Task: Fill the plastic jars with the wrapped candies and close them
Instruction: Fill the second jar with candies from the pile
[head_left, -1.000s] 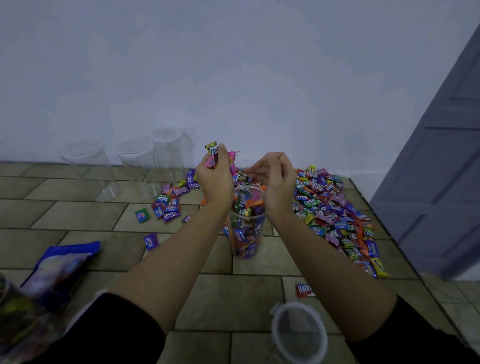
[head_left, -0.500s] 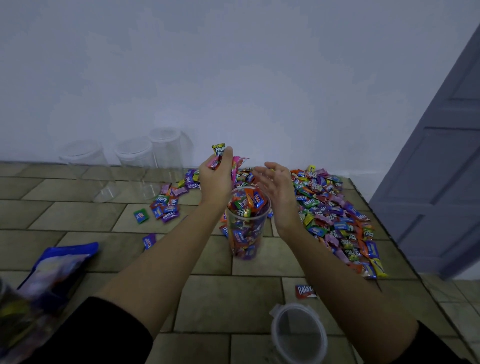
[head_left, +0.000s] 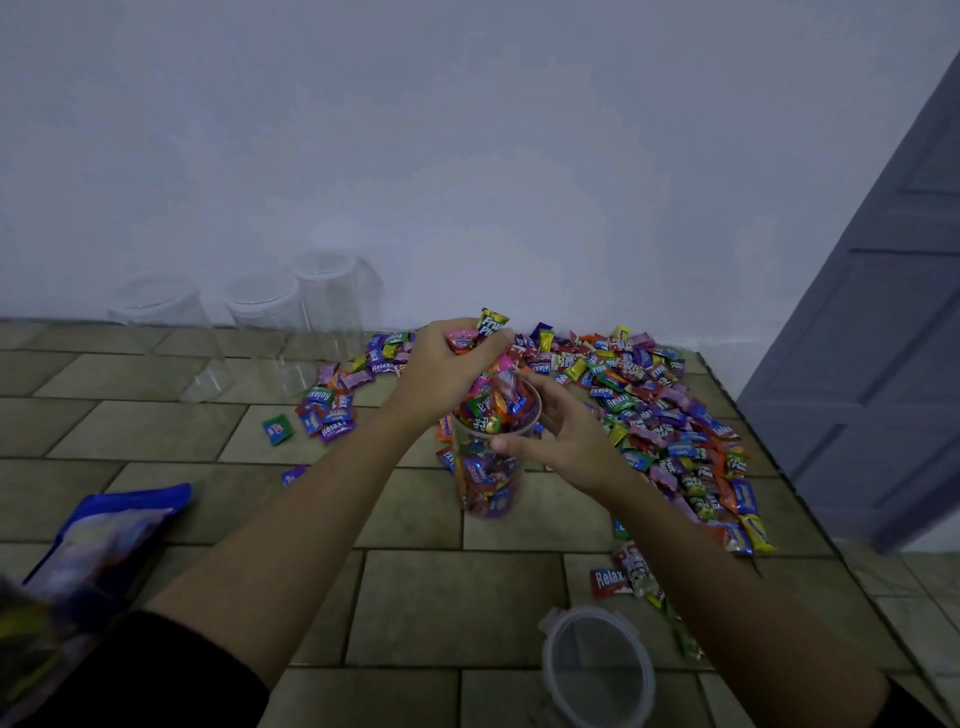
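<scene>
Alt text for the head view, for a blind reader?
The left hand holds a handful of wrapped candies over a nearly full clear jar that the right hand grips near its rim. A candy pile lies to the right, three empty jars stand by the wall, and a lid lies in front.

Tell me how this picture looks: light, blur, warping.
Head view: dim, bluish, flat light, no hard shadows; candies in the left hand and labels in the jar read sharp; the bag at lower left is smeared; empty jars by the wall nearly vanish; the door leans, likely lens distortion.
</scene>
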